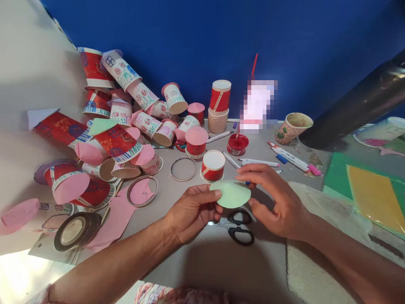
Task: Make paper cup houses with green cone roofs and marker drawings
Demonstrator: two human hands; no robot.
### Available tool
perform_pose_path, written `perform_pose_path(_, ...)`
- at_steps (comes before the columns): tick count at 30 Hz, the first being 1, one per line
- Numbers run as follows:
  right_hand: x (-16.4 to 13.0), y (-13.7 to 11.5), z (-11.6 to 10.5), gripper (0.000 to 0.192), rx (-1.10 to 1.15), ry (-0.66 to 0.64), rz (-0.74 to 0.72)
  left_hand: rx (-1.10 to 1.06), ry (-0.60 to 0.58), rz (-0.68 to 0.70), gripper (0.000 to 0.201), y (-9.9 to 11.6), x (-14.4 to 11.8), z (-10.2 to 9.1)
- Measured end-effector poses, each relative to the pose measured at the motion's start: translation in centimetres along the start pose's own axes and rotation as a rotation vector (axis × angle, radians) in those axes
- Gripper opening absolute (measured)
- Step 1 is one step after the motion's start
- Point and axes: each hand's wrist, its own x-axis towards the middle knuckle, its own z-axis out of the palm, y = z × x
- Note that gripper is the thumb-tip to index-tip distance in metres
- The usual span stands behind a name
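Note:
Pinched between the thumb and fingers of my left hand [198, 209] is a light green paper disc [232, 194], slightly domed. My right hand [275, 198] hovers at the disc's right edge, its fingers curved and apart; whether a fingertip touches the paper I cannot tell. Below the disc lie black-handled scissors [238, 230], their blades partly hidden by my left fingers. Just beyond the disc a red-and-white paper cup [213, 166] stands upside down. Behind that is another red cup [195, 148] with a pink paper top.
Many decorated paper cups [145, 95] are heaped at the left. Pink paper scraps [115, 219], a tape roll [77, 231] and rings [183, 169] lie nearby. Markers [291, 156], an open red paint jar [238, 144] and a patterned cup [293, 126] are behind my right hand.

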Motion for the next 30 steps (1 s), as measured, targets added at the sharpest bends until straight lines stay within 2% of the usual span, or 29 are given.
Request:
perform_pose_path(3,0.0,0.2,0.0,0.033,-0.192,0.019,-0.207,0.065,-0.035,-0.003,0.036,-0.2,-0.1,0.0)
perform_pose_path(6,0.1,0.3,-0.2,0.024,-0.268,0.082,-0.234,0.313,0.016,0.15,0.054,-0.4,-0.6,-0.2)
perform_pose_path(8,0.1,0.3,-0.1,0.02,-0.267,0.13,-0.168,0.575,0.099,0.369,0.054,-0.4,-1.1,-0.2)
perform_pose_path(10,0.0,0.2,0.0,0.015,-0.241,0.122,-0.076,0.822,0.172,0.626,0.038,-0.2,-1.6,0.0)
perform_pose_path(12,-0.2,0.0,0.3,0.017,-0.211,0.047,0.041,1.015,0.199,0.824,0.02,0.0,-1.8,0.2)
perform_pose_path(13,-0.2,-0.2,0.4,0.02,-0.193,-0.009,0.097,1.089,0.194,0.87,0.021,0.0,-1.8,0.3)
perform_pose_path(15,-0.3,-0.5,0.5,0.026,-0.15,-0.116,0.19,1.179,0.181,0.864,0.019,-0.1,-1.6,0.4)
perform_pose_path(17,-0.3,-0.8,0.6,0.031,-0.108,-0.195,0.245,1.214,0.175,0.779,0.01,-0.3,-1.3,0.3)
perform_pose_path(18,-0.3,-0.9,0.6,0.034,-0.087,-0.225,0.266,1.21,0.179,0.739,0.019,-0.4,-1.2,0.3)
perform_pose_path(20,-0.3,-1.2,0.6,0.04,-0.037,-0.28,0.311,1.161,0.177,0.661,0.036,-0.5,-1.0,0.2)
perform_pose_path(22,-0.2,-1.3,0.5,0.042,0.019,-0.335,0.376,1.083,0.164,0.595,0.043,-0.5,-1.0,0.2)
perform_pose_path(26,0.0,-1.6,0.4,0.043,0.113,-0.413,0.498,0.942,0.121,0.477,0.039,-0.4,-0.9,0.2)
perform_pose_path(30,0.0,-1.7,0.6,0.044,0.156,-0.421,0.528,0.869,0.106,0.395,0.042,-0.6,-0.7,-0.2)
